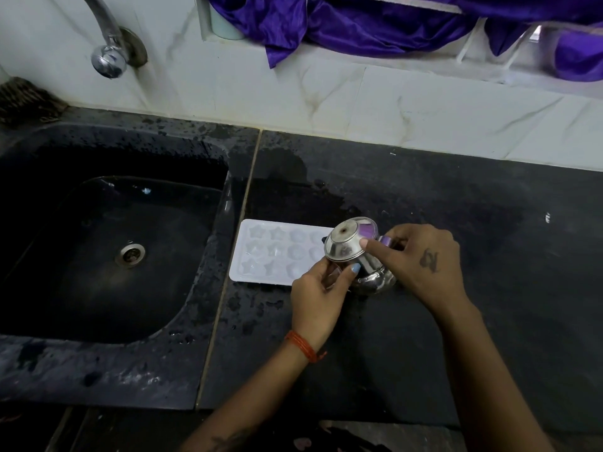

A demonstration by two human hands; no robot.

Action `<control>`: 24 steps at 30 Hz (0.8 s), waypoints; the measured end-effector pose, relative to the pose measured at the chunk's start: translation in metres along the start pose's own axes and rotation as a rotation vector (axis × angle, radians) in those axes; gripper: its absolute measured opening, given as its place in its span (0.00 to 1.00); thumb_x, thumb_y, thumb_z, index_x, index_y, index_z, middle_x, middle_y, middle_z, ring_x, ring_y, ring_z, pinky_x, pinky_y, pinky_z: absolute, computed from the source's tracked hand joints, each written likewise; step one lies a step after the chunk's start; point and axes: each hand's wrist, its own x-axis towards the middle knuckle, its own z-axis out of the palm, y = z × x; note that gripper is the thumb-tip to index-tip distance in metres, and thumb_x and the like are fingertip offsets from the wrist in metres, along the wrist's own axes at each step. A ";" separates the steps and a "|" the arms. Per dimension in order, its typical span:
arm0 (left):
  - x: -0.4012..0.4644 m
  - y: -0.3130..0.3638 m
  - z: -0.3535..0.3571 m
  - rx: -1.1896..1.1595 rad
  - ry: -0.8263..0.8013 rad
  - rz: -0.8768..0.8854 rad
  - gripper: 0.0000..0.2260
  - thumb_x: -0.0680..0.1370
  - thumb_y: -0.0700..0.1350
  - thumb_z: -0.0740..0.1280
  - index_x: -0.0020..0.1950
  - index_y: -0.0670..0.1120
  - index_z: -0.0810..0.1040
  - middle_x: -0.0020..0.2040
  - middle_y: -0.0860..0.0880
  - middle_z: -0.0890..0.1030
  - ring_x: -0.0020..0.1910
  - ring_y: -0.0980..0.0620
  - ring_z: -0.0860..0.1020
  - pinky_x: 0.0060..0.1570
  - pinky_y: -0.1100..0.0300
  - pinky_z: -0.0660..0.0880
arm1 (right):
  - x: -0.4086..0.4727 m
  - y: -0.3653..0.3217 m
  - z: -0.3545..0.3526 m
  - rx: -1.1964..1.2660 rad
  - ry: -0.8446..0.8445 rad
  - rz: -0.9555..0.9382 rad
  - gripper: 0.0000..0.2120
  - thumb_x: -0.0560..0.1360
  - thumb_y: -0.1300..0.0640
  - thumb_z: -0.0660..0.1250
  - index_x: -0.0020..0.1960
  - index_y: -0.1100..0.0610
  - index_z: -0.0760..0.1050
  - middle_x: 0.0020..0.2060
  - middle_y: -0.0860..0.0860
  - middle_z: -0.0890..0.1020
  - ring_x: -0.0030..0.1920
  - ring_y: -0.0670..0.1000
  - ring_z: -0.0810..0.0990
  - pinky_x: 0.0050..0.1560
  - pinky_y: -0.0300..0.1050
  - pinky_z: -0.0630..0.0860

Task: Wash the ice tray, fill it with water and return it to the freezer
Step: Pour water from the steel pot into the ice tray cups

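One ice tray, one steel pot, two hands at the counter beside the sink.

One sink (107, 321) sits at far left, with one tap (109, 44) above it; just right of its rim one white ice tray (267, 252) lies flat on the wet black counter (456, 239), its long axis running left to right. The left hand (315, 295), nearer the tray, has fingers curled around one small steel pot (350, 249), tipped base-up over the tray's right end. The right hand (421, 256) pinches the pot's far side. Likely water is being poured; about a dozen star and round cells show, the rest hidden.
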 end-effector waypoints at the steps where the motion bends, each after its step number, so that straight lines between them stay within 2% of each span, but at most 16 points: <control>1: 0.000 -0.001 0.001 -0.010 -0.007 -0.005 0.21 0.67 0.63 0.67 0.55 0.54 0.81 0.48 0.54 0.85 0.49 0.59 0.82 0.53 0.51 0.79 | -0.001 -0.001 -0.001 -0.028 -0.002 -0.004 0.16 0.70 0.43 0.70 0.33 0.55 0.79 0.26 0.50 0.80 0.30 0.48 0.79 0.33 0.41 0.72; 5: -0.001 -0.003 0.004 -0.042 -0.039 -0.020 0.15 0.67 0.62 0.67 0.51 0.60 0.79 0.49 0.55 0.85 0.50 0.58 0.83 0.53 0.49 0.79 | -0.002 -0.002 -0.003 -0.117 0.007 -0.020 0.17 0.71 0.43 0.69 0.34 0.56 0.79 0.26 0.52 0.80 0.30 0.51 0.78 0.32 0.39 0.68; 11: -0.001 -0.006 0.007 -0.063 -0.056 -0.047 0.12 0.67 0.62 0.67 0.47 0.60 0.80 0.45 0.58 0.85 0.47 0.57 0.83 0.52 0.49 0.80 | -0.003 -0.006 -0.006 -0.179 -0.009 -0.047 0.16 0.72 0.43 0.68 0.35 0.55 0.78 0.27 0.50 0.77 0.30 0.49 0.76 0.29 0.36 0.63; 14: -0.002 -0.005 0.008 -0.076 -0.064 -0.056 0.04 0.73 0.52 0.70 0.47 0.60 0.79 0.43 0.60 0.85 0.45 0.57 0.83 0.52 0.47 0.80 | -0.003 -0.007 -0.006 -0.202 -0.003 -0.057 0.16 0.72 0.43 0.67 0.34 0.55 0.77 0.24 0.47 0.73 0.28 0.47 0.73 0.28 0.37 0.61; 16: -0.003 -0.004 0.008 -0.079 -0.063 -0.054 0.06 0.75 0.47 0.69 0.47 0.60 0.79 0.42 0.60 0.85 0.45 0.57 0.83 0.52 0.47 0.80 | -0.004 -0.006 -0.006 -0.203 0.001 -0.063 0.16 0.72 0.43 0.67 0.34 0.55 0.76 0.23 0.45 0.71 0.27 0.46 0.71 0.28 0.37 0.59; 20: -0.003 -0.003 0.010 -0.087 -0.064 -0.056 0.07 0.76 0.46 0.69 0.49 0.59 0.79 0.43 0.59 0.85 0.47 0.57 0.83 0.53 0.48 0.79 | -0.005 -0.003 -0.007 -0.198 0.005 -0.074 0.16 0.72 0.43 0.68 0.35 0.55 0.78 0.23 0.46 0.72 0.28 0.47 0.72 0.28 0.36 0.60; 22: -0.004 -0.004 0.011 -0.087 -0.052 -0.046 0.06 0.74 0.49 0.70 0.50 0.58 0.79 0.46 0.58 0.85 0.49 0.58 0.83 0.53 0.49 0.79 | -0.005 -0.001 -0.007 -0.181 0.015 -0.074 0.16 0.72 0.44 0.68 0.34 0.55 0.78 0.25 0.48 0.74 0.29 0.48 0.74 0.29 0.36 0.60; 24: -0.004 -0.004 0.011 -0.061 -0.035 -0.024 0.11 0.71 0.54 0.69 0.52 0.57 0.80 0.48 0.57 0.85 0.49 0.59 0.83 0.54 0.51 0.79 | -0.005 0.002 -0.007 -0.149 0.018 -0.058 0.16 0.72 0.44 0.69 0.34 0.55 0.78 0.26 0.49 0.77 0.30 0.48 0.75 0.29 0.36 0.62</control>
